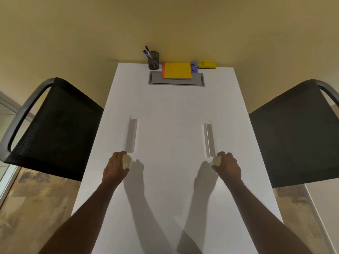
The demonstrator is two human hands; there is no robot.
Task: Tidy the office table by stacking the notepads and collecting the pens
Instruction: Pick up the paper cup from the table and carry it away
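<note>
White table (pixel 170 107), long, narrow. Far end: black mesh pen cup (pixel 153 60) with pens (pixel 147 52), notepad stack (pixel 177 71) yellow on top, partly over grey cable hatch (pixel 156 81); purple item (pixel 194 67), yellow item (pixel 207 64) beside stack. Mid-table: two raised white flaps (pixel 131 135).

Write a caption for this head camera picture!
Pens in cup, notepads stacked, both hands near.

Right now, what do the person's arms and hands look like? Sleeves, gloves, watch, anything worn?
Both forearms are bare up to the frame edge: no sleeves show. The left hand and right hand wear no gloves, and no watch, bracelet or ring is visible. No markings or straps on either arm.
</note>
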